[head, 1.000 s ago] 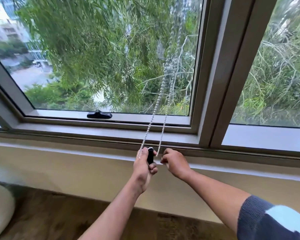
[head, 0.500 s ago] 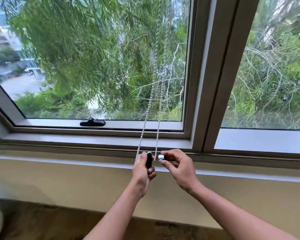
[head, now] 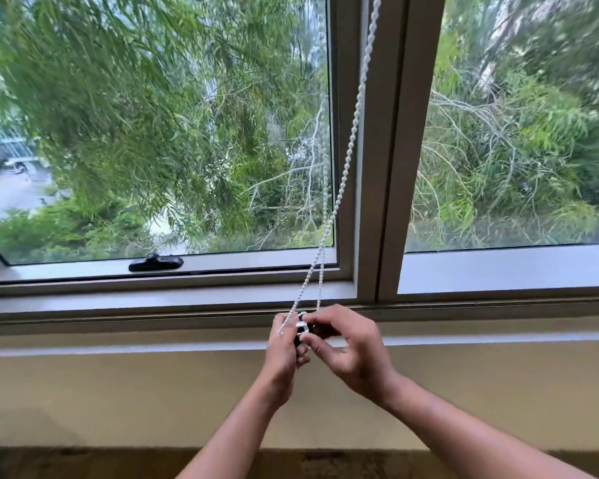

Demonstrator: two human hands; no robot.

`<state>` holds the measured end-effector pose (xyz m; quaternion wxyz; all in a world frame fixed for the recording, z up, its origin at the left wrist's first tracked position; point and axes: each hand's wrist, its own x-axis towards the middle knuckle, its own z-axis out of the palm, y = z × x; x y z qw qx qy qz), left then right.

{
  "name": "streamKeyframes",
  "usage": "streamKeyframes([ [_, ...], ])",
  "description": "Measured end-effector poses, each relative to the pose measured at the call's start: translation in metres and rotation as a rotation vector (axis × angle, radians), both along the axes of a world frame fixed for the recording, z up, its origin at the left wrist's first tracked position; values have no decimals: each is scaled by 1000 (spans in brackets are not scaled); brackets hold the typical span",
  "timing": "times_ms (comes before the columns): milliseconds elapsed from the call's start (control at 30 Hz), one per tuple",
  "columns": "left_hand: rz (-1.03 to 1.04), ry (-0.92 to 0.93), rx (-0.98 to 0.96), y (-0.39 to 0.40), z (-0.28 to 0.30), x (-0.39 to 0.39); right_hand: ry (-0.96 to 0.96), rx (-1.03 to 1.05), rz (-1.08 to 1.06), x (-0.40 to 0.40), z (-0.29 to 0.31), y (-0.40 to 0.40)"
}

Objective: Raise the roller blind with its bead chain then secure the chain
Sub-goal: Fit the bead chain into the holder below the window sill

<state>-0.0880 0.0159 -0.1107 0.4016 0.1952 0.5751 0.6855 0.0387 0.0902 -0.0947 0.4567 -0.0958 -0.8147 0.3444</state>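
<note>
The light, limp bead chain (head: 346,167) slips easily, so the left hand (head: 286,354) grips its bottom loop while the right hand (head: 350,347) pinches a small clip (head: 302,327) there.

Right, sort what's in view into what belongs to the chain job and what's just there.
Job: bead chain; small black and white chain holder; left hand; right hand.
Just there: black window latch; window frame; sill.
</note>
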Motion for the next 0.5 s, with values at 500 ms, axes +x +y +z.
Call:
streamKeyframes([
  [500,-83,128,46,-10,6,6,-104,46,-140,-1,11,15],
])
